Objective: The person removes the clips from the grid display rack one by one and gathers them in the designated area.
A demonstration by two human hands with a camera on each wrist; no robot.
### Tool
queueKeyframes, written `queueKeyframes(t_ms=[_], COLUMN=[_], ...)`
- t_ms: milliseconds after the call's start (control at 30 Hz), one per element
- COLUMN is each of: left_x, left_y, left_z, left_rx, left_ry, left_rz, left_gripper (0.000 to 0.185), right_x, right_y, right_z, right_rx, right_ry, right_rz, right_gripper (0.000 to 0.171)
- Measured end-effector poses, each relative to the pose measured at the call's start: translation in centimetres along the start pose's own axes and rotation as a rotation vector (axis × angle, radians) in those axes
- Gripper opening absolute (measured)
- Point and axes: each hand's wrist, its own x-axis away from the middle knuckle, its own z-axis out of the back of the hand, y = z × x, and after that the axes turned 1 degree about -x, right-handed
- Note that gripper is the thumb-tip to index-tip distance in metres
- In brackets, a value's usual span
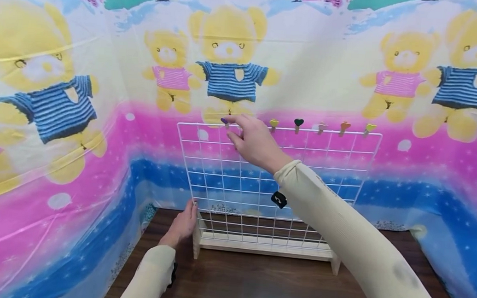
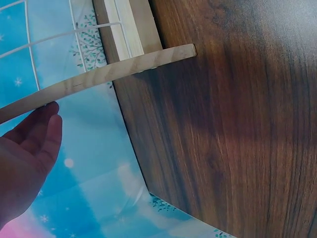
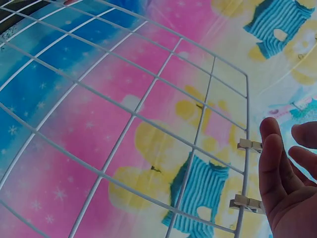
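A white wire grid panel point(image 1: 260, 178) stands upright in a pale wooden stand point(image 1: 265, 248). Along its top wire sit several small wooden clothespins with heart tops, among them a dark green one point(image 1: 298, 123) and an orange one point(image 1: 345, 127). My right hand point(image 1: 257, 143) is at the top left, fingertips close by a purple heart clothespin point(image 1: 224, 121); the right wrist view has its fingers spread beside two clothespins, the upper one point(image 3: 246, 144) and the lower one point(image 3: 242, 204). My left hand point(image 1: 183, 221) touches the stand's left wooden upright point(image 2: 99, 74) with its fingertips.
The stand rests on a dark brown wooden tabletop point(image 1: 254, 284). Behind and along both sides hangs a printed cloth point(image 1: 323, 72) with teddy bears, close behind the grid.
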Motion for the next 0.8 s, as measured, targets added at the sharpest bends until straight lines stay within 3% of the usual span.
queueKeyframes(t_ms=[233, 567, 800], left_x=[0.0, -0.2, -0.1], left_y=[0.0, -0.1, 0.0], left_z=[-0.5, -0.9, -0.3], left_rx=[-0.009, -0.009, -0.018], left_ry=[0.005, 0.002, 0.003], left_rz=[-0.014, 0.011, 0.011], left_gripper=[0.043, 0.045, 0.045], right_x=[-1.0, -2.1, -3.0], right_y=[0.4, 0.5, 0.2], right_z=[-0.3, -0.8, -0.8], right_rx=[-0.003, -0.126, -0.206], right_ry=[0.078, -0.027, -0.058], right_rz=[-0.076, -0.198, -0.283], right_gripper=[0.033, 0.034, 0.036])
